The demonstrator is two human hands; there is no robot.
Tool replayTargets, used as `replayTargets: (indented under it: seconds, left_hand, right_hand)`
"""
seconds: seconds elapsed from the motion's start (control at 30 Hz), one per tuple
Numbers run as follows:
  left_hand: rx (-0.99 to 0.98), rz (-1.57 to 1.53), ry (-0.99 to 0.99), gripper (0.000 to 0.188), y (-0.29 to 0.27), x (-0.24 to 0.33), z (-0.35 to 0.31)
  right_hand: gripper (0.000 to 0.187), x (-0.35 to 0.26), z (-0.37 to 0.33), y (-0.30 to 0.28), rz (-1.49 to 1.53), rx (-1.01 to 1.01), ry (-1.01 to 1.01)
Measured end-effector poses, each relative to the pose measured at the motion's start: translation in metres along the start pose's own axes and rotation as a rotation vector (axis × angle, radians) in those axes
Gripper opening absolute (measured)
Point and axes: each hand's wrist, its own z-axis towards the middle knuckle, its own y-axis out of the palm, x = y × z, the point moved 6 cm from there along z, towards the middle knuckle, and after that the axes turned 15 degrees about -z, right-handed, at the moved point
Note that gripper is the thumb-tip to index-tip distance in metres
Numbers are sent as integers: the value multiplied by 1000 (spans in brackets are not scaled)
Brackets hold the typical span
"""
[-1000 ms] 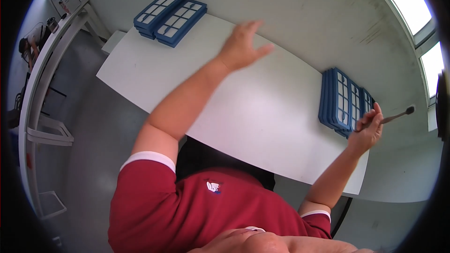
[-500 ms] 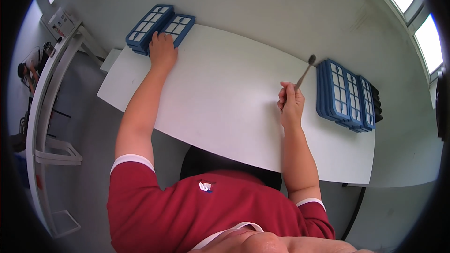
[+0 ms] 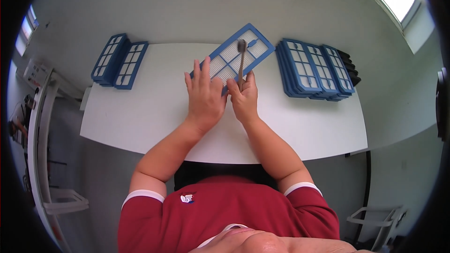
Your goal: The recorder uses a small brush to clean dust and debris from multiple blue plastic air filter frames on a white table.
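Since half a second earlier, the left hand (image 3: 204,103) has moved from the left-hand filter stack (image 3: 130,65) to mid-table, the right hand (image 3: 244,98) has come in beside it, and a blue-framed filter (image 3: 233,57) now lies between them and the wall (image 3: 211,0). As to markings, I make out a small white emblem (image 3: 187,198) on the chest of the red shirt (image 3: 243,220), its detail too small to tell. The filter is rectangular, its white ribbed panel divided by thin blue crossbars, with a blue tab near the far end; it slants up to the right, its top corner overlapping the wall. The left hand's fingers are spread apart at the near-left edge; I cannot tell whether they grip it. The right thumb and fingers are closed on a slim brush (image 3: 242,63), whose dark, blurred head stands in front of the panel. Bare white table (image 3: 290,131) extends on either side of the forearms to the curved near edge; the left-hand stack and the right-hand filter stacks (image 3: 302,72), with black pieces (image 3: 349,68) beyond them, bound this room near the far edge.
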Motion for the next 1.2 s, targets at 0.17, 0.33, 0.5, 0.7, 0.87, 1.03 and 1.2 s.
replayTargets:
  seconds: [0.17,0.33,0.5,0.7,0.87,1.03,1.2]
  left_hand:
    - [-82,-513,-33,58,3,8,7]
    - [101,-1396,-488,81,8,-42,27]
    - [-61,-1996,-376,91,35,-46,15]
    - [190,-1895,-715,87,29,-58,4]
    - [206,-1849,-682,91,32,-63,5]
    - [374,-1771,-505,89,18,-62,4]
    - [421,-1785,-396,89,11,-54,7]
  right_hand:
    - [39,5,22,-53,81,84,-59]
    - [29,14,19,-55,103,-305,193]
    - [32,23,8,-28,-140,-596,268]
    - [34,21,17,-29,-555,-409,108]
    - [31,-12,15,-45,-661,-39,-105]
    - [34,-48,-15,-10,-787,-74,-501]
    - [39,-55,-28,5,-800,-62,-585]
